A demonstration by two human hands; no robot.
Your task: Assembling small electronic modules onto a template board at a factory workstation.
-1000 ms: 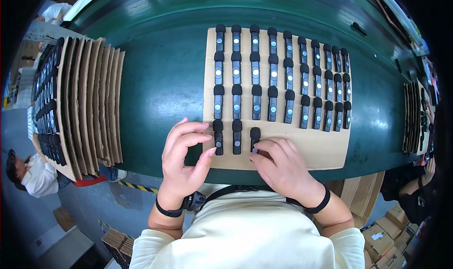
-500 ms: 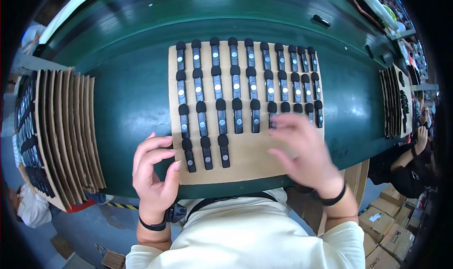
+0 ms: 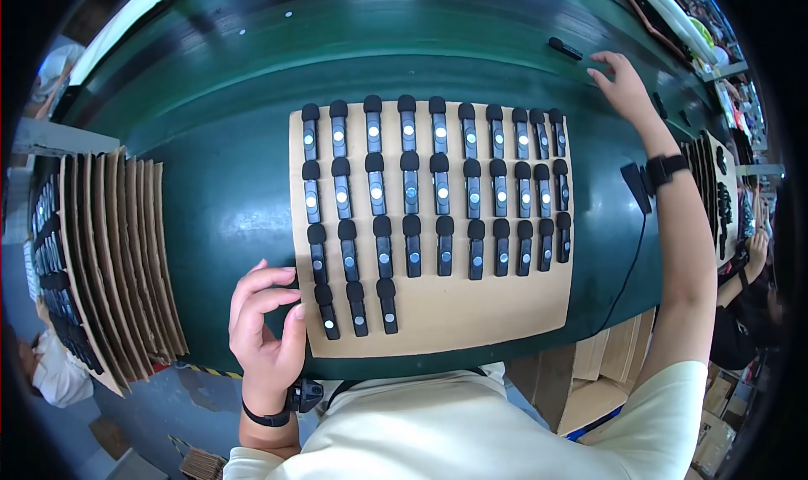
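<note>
In the head view, the right hand (image 3: 621,84), spread and seemingly empty, is near a lone black device (image 3: 565,49) on the counter (image 3: 227,185): probably a fetching step, which calls for a pinch. The left hand (image 3: 268,337), loosely spread, is beside the cardboard sheet (image 3: 480,320) bearing device rows (image 3: 441,187).

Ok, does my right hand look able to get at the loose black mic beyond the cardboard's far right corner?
Likely yes: your right hand is open just right of the loose black mic, with green surface showing between them and nothing visibly in the way.
</note>
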